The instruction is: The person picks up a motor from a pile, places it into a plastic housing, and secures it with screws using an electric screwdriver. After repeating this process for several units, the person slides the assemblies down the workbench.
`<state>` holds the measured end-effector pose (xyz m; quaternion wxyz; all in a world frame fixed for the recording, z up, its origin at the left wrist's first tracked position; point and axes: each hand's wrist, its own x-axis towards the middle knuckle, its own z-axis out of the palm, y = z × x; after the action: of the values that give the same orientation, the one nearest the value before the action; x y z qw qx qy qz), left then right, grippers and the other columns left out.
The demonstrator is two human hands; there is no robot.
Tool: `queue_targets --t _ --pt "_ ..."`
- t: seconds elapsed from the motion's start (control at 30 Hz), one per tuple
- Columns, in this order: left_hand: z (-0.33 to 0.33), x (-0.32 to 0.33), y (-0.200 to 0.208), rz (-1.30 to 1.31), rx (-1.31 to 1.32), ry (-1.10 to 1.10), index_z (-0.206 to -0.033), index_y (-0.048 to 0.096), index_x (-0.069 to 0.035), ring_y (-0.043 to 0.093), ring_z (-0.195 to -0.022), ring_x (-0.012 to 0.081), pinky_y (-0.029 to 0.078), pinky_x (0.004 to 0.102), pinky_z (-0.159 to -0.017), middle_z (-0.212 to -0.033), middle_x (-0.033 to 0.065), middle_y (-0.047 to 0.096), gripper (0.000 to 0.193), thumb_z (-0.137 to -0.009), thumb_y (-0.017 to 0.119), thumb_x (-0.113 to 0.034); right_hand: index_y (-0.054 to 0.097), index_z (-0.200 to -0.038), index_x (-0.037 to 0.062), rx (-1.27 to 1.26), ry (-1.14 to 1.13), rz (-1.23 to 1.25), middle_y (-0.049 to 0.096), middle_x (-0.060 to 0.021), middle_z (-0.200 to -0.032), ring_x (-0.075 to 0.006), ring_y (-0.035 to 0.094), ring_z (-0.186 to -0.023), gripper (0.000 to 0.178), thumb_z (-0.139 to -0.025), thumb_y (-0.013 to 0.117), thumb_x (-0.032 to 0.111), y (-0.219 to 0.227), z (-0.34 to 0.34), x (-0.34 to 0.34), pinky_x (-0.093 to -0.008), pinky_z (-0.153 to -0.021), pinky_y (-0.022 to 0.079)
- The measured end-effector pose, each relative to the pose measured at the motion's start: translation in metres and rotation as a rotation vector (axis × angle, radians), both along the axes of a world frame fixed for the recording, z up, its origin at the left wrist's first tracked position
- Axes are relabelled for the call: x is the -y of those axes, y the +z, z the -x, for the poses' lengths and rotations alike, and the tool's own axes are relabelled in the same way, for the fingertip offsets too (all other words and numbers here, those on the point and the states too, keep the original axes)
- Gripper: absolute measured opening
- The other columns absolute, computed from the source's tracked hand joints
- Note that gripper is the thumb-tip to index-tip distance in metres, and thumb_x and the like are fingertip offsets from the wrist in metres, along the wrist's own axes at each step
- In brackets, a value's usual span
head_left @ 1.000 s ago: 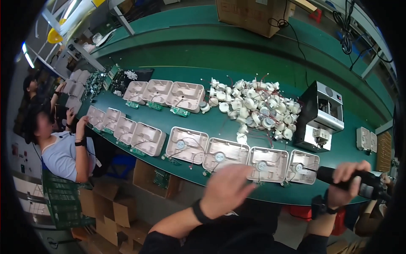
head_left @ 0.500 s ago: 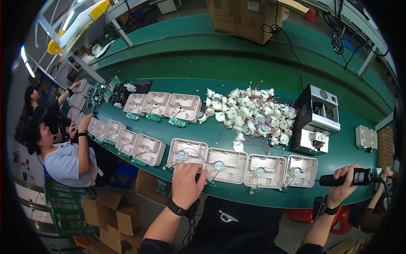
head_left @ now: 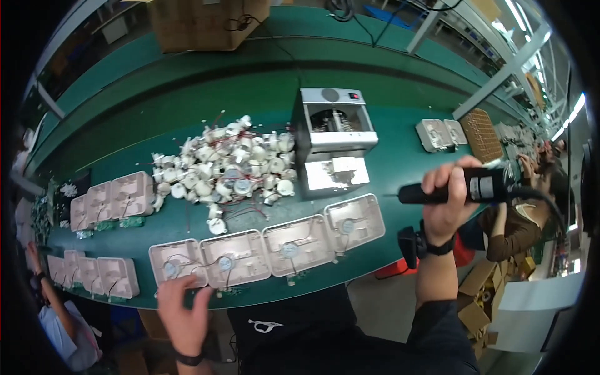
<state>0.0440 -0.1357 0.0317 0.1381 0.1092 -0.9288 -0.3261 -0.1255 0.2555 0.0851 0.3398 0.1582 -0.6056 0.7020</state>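
My right hand (head_left: pixel 445 212) is closed around a black electric screwdriver (head_left: pixel 490 187), held above the table's right part with its thin bit pointing left. A cord runs from the tool's back end. My left hand (head_left: pixel 181 312) is open, thumb and fingers apart, at the near edge of the leftmost white plastic housing (head_left: pixel 187 249). Several such housings stand in a row along the front edge, including a wide one (head_left: pixel 250 269) and the rightmost one (head_left: pixel 370 212). Each contains a round silver part (head_left: pixel 289 250) with wires, and small green circuit boards hang by their near sides.
Behind the row lies a heap of white round parts with red wires (head_left: pixel 234 162). A grey machine (head_left: pixel 334 137) stands right of it. More housings (head_left: pixel 130 192) sit at left, others (head_left: pixel 434 134) at far right beside a brown mat (head_left: pixel 481 136). Other people work at both sides.
The view has swung to the right. My right hand has raised the screwdriver over the table. My left hand's fingers have spread, and it stays by the leftmost housing.
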Motion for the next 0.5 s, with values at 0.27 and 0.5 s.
queue_targets --t 0.27,0.5 --pt "0.024 0.094 -0.036 0.062 0.023 0.115 -0.129 0.059 0.0 0.052 -0.086 0.0209 0.045 0.0311 -0.08 -0.099 0.0094 0.059 0.045 -0.087 0.071 -0.012 0.049 -0.109 0.0038 0.119 0.127 -0.094 0.053 -0.0072 -0.071 -0.0171 0.051 -0.054 0.017 -0.096 0.056 0.011 0.017 0.045 0.046 -0.0317 -0.052 0.044" --pt "0.034 0.096 -0.028 -0.128 0.267 0.003 -0.142 0.052 -0.004 0.045 -0.084 0.014 0.043 0.0267 -0.077 -0.103 0.0052 0.057 0.056 -0.089 0.07 -0.014 0.048 -0.107 0.0062 0.311 0.219 0.009 0.052 -0.0055 -0.07 -0.0165 0.051 -0.053 0.02 -0.094 0.06 0.015 0.024 0.009 0.062 -0.031 -0.053 0.045"
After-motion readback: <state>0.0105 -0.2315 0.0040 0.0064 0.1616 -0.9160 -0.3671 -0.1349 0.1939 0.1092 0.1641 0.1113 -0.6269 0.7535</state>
